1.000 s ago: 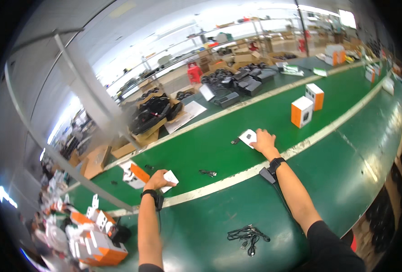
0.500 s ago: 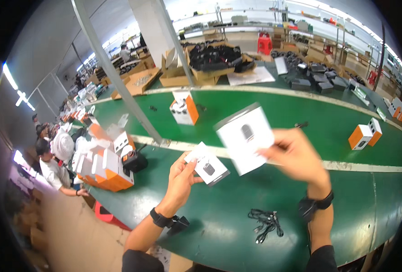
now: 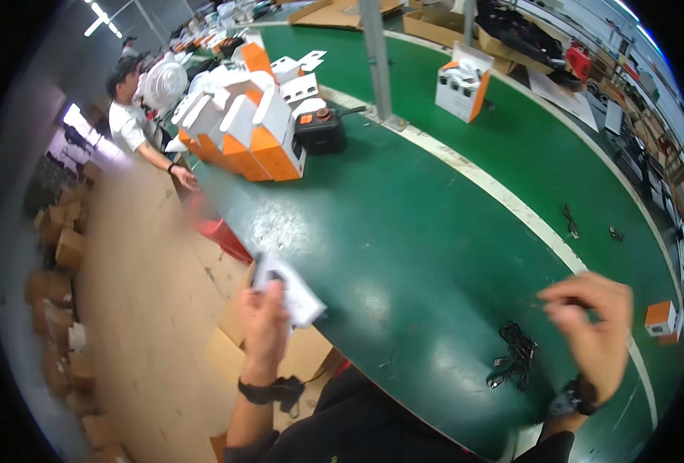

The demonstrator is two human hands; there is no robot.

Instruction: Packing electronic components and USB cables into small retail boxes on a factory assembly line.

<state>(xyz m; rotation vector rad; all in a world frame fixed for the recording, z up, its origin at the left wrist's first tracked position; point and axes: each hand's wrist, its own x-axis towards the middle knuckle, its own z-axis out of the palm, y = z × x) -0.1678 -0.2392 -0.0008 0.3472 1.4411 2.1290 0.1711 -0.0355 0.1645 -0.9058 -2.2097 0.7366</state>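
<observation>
Off the table's near left edge, my left hand (image 3: pixel 263 320) is closed on a white printed leaflet (image 3: pixel 294 295), blurred by motion. Whether it is one sheet or several I cannot tell. Over the right part of the green table (image 3: pixel 404 255), my right hand (image 3: pixel 593 324) is raised with bent fingers somewhat apart; I see nothing in it, though its fingertips are smeared. A bundle of black cables (image 3: pixel 516 355) lies on the table just left of that hand. Beside my right forearm, a white flat item (image 3: pixel 524 441) shows partly at the lower edge.
White-and-orange boxes (image 3: pixel 242 139) crowd the far left, beside a black device (image 3: pixel 320 131). Another box (image 3: pixel 462 83) stands on the green belt (image 3: pixel 504 147), with small cables (image 3: pixel 570 221) farther right. A co-worker (image 3: pixel 137 123) stands at the left. An open carton (image 3: pixel 238 347) sits below the table edge.
My view has swung left and down. My left hand has carried the leaflet toward the near table edge. The larger white card no longer shows in my right hand, which is lower, near the cables.
</observation>
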